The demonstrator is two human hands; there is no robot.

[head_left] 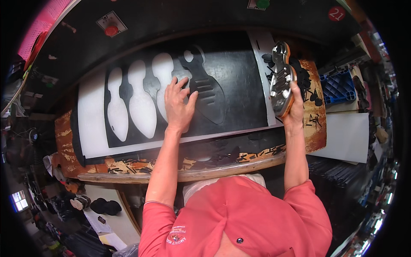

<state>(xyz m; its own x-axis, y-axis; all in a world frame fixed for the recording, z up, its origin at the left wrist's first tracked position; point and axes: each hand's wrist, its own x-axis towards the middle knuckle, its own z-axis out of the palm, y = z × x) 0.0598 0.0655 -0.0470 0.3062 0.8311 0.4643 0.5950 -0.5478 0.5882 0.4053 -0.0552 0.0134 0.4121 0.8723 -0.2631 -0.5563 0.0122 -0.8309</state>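
A black sheet point(237, 64) lies on a white board point(91, 128), which shows through several sole-shaped holes point(141, 98). Over the third hole and the strip beside it rests my left hand point(179, 105), its fingers spread and holding nothing. Just right of those fingertips is a loose black sole-shaped piece point(204, 88) with slots across its middle; whether my thumb touches it I cannot tell. My right hand point(295, 107) grips a sole-shaped cutting die point(280, 81) by its lower right side. The die is tilted up above the sheet's right end, its metal inner parts showing.
A dark machine beam point(180, 17) spans the far side, with a red button point(111, 31) and a green button point(263, 4). Black scraps point(265, 152) litter the worn wooden bench edge point(205, 174). To the right are a blue crate point(338, 88) and a white panel point(344, 139).
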